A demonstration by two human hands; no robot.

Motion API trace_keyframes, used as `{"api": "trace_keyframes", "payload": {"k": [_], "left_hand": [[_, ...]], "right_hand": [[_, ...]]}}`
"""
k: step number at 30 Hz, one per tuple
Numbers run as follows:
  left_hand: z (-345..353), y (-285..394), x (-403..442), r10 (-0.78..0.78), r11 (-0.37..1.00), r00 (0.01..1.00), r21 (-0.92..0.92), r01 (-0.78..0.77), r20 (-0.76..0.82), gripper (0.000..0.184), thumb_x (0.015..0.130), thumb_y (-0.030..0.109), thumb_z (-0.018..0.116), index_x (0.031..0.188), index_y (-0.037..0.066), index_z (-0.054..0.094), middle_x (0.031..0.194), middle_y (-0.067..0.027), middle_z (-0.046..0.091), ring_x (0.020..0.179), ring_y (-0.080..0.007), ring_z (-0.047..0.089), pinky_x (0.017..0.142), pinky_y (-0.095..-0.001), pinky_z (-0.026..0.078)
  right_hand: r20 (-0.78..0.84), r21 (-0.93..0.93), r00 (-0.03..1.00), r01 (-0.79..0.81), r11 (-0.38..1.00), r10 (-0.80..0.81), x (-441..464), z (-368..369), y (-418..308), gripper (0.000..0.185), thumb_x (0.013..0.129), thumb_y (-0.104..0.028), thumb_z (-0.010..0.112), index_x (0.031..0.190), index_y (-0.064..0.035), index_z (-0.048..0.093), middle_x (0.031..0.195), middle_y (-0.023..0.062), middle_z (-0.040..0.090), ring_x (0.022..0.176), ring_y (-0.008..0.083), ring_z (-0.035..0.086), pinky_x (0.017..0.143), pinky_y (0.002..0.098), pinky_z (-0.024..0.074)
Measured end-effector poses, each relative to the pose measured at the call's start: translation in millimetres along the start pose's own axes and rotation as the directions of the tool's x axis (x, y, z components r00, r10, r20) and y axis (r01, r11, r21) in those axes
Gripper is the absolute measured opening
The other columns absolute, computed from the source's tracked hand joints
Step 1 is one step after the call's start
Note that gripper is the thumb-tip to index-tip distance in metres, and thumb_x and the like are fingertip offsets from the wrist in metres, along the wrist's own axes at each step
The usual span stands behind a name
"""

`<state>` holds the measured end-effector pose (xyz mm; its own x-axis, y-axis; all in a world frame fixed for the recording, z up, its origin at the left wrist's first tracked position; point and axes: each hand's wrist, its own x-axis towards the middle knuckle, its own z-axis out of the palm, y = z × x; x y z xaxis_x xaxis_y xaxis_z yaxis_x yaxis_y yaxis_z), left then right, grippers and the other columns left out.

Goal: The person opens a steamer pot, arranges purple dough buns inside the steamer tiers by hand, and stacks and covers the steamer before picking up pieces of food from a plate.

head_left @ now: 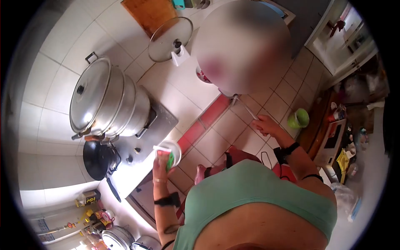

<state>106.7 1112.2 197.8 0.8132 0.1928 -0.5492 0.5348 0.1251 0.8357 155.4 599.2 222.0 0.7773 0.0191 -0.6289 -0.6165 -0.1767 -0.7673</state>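
Note:
At the counter's front edge, my left hand (161,163) is closed around a white cup-like container (174,153) with red and green markings or packaging against it. My right hand (266,126) is raised over the tiled floor, its fingers wrapped round the end of a thin light handle (249,111). That handle runs up and left towards a metal edge beside a large blurred patch, which hides what it joins. A bowl with red contents (203,75) shows partly at the blurred patch's left side.
A tall stacked metal steamer (100,98) and a black wok (96,159) stand on the stove (160,121). Behind lie a glass lid (164,39) and wooden board (148,14). A black knife (113,190) rests near the counter edge. A green bin (298,118) stands right.

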Motion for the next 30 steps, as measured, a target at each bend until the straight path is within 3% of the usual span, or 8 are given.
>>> {"api": "trace_keyframes", "payload": {"k": [2, 6, 12, 13, 14, 16, 19, 30], "left_hand": [[47.2, 25.1, 44.6, 0.092, 0.996, 0.989, -0.026, -0.09, 0.115, 0.048, 0.093, 0.039, 0.065, 0.132, 0.013, 0.055, 0.127, -0.0083, 0.063, 0.112, -0.022, 0.064, 0.073, -0.0354, 0.059], [144.6, 98.3, 131.1, 0.169, 0.983, 0.911, -0.004, -0.181, 0.377, 0.046, 0.095, 0.035, 0.064, 0.133, 0.012, 0.056, 0.133, -0.0085, 0.059, 0.124, -0.0212, 0.056, 0.079, -0.0349, 0.058], [299.7, 210.6, 195.8, 0.118, 0.976, 0.875, 0.105, -0.188, 0.469, 0.04, 0.093, 0.037, 0.064, 0.125, 0.013, 0.061, 0.119, -0.0027, 0.064, 0.107, -0.0156, 0.062, 0.078, -0.0289, 0.057], [320.5, 220.2, 212.3, 0.106, 0.976, 0.845, 0.109, -0.19, 0.524, 0.039, 0.092, 0.036, 0.064, 0.124, 0.013, 0.062, 0.117, -0.0023, 0.065, 0.104, -0.0151, 0.063, 0.076, -0.0271, 0.057], [341.9, 228.2, 234.1, 0.106, 0.975, 0.842, 0.109, -0.191, 0.529, 0.039, 0.092, 0.036, 0.064, 0.124, 0.013, 0.062, 0.117, -0.0023, 0.065, 0.104, -0.0151, 0.063, 0.076, -0.0271, 0.057], [377.7, 231.1, 283.7, 0.024, 0.993, 0.839, 0.086, -0.084, 0.544, 0.037, 0.088, 0.024, 0.066, 0.119, 0.003, 0.061, 0.109, -0.0115, 0.068, 0.086, -0.0216, 0.07, 0.062, -0.0301, 0.064], [423.3, 227.8, 348.7, -0.048, 0.997, 0.892, 0.078, 0.015, 0.45, 0.035, 0.089, 0.022, 0.065, 0.119, 0.004, 0.061, 0.106, -0.0145, 0.068, 0.081, -0.0255, 0.071, 0.056, -0.031, 0.064], [509.2, 209.5, 532.3, -0.233, 0.97, 0.944, -0.013, 0.242, 0.234, 0.028, 0.096, 0.019, 0.058, 0.123, 0.01, 0.058, 0.107, -0.014, 0.066, 0.083, -0.0311, 0.07, 0.061, -0.0418, 0.066]], "right_hand": [[-0.047, 0.021, 0.999, -0.009, 1.0, 0.01, 8.8, -30.9, 19.1, 0.022, 0.095, -0.024, 0.06, 0.085, -0.0057, 0.055, 0.062, -0.002, 0.043, 0.042, 0.0081, 0.038, 0.036, 0.0273, 0.0304], [-0.141, 0.095, 0.989, -0.021, 0.995, 0.034, 4.5, -82.1, 52.9, 0.027, 0.095, -0.031, 0.062, 0.091, -0.0046, 0.058, 0.067, 0.0007, 0.05, 0.046, 0.0095, 0.043, 0.038, 0.0265, 0.0345], [-0.226, 0.247, 0.974, 0.034, 0.968, 0.024, -32.0, -102.7, 80.8, 0.024, 0.095, -0.029, 0.062, 0.09, -0.0061, 0.056, 0.064, -0.0004, 0.047, 0.044, 0.0091, 0.04, 0.037, 0.0262, 0.0317], [-0.258, 0.301, 0.957, -0.049, 0.952, 0.131, -36.6, -103.5, 83.4, 0.023, 0.096, -0.028, 0.061, 0.093, -0.0057, 0.056, 0.063, -0.0009, 0.047, 0.043, 0.0087, 0.039, 0.037, 0.0263, 0.031], [-0.285, 0.357, 0.929, -0.127, 0.925, 0.237, -40.9, -104.0, 86.2, 0.022, 0.097, -0.027, 0.06, 0.095, -0.0054, 0.057, 0.063, -0.0015, 0.046, 0.043, 0.0082, 0.038, 0.038, 0.0264, 0.0304], [-0.313, 0.408, 0.921, -0.09, 0.908, 0.232, -53.3, -105.4, 94.0, 0.02, 0.097, -0.026, 0.059, 0.096, -0.0056, 0.057, 0.063, -0.0014, 0.046, 0.043, 0.0082, 0.038, 0.038, 0.0269, 0.0305], [-0.384, 0.446, 0.894, -0.039, 0.894, 0.23, -65.7, -104.8, 116.2, 0.017, 0.098, -0.024, 0.057, 0.097, -0.0066, 0.057, 0.063, -0.0015, 0.046, 0.044, 0.0081, 0.038, 0.039, 0.0277, 0.0306], [-0.516, 0.663, 0.696, -0.043, 0.747, 0.499, -67.1, -88.1, 93.2, 0.015, 0.098, -0.026, 0.059, 0.092, -0.0123, 0.055, 0.062, -0.0037, 0.039, 0.043, 0.0076, 0.035, 0.037, 0.0275, 0.0286]]}}
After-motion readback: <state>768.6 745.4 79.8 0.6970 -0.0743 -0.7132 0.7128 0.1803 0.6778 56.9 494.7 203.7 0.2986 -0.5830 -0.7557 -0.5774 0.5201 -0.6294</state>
